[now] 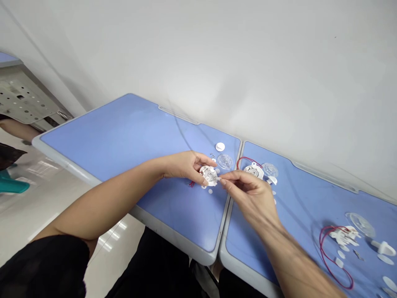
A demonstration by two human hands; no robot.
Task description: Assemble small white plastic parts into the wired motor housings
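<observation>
Left hand: on my feed, the left hand point(182, 167) is closed around the white round plastic housing point(208, 175), fingers curled over its far edge; a firm grasp.

Right hand: the right hand point(251, 196) reaches in from the other side, its fingertips point(225, 176) pinched at the housing's rim; I cannot tell whether they grip the rim or some small piece.

Held piece: the housing sits between both hands, above the left blue folding table point(124, 136), near the seam with the right blue folding table point(310, 207); a short red wire point(191, 184) shows just below the left hand.

Nearby, left table: a white round cap point(220, 146) and a clear plastic disc point(225, 161) lie just beyond the hands; a small white disc point(210, 191) lies just below the housing.

Nearby, right table: a second white housing point(252, 170) with a looped red wire point(246, 161) sits near the right hand, beside another clear disc point(269, 169) and a curved white piece point(272, 180).

Far right: a larger red wire loop point(333, 258) runs from white plastic parts point(343, 236); a third clear disc point(359, 224) lies just beyond them.

Background: another person's forearm point(15, 129) shows at the far left, well apart from both tables.
</observation>
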